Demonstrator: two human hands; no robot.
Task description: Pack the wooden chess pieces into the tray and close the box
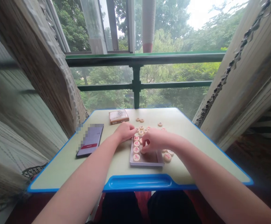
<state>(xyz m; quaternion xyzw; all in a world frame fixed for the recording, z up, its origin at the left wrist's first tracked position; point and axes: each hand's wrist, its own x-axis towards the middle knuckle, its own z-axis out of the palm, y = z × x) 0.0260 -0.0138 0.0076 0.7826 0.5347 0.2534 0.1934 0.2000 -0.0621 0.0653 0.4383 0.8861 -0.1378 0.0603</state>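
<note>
Head view, blue-edged table (186,127), green railing (172,58), right grip (157,139) pinching disc (142,151), left grip (125,130) unclear.

We saw smooth, wooden-looking pieces (167,157), a cardboard-like tray (147,164), a smooth, matt counter (189,140) with glossy plastic edging (140,182), a painted, metal-looking railing (179,58) and cloth curtains (247,62).

left hand (125,131) curled | right hand (158,138) fingers (145,137) bent down | forearms (86,177) extended, converging
</note>
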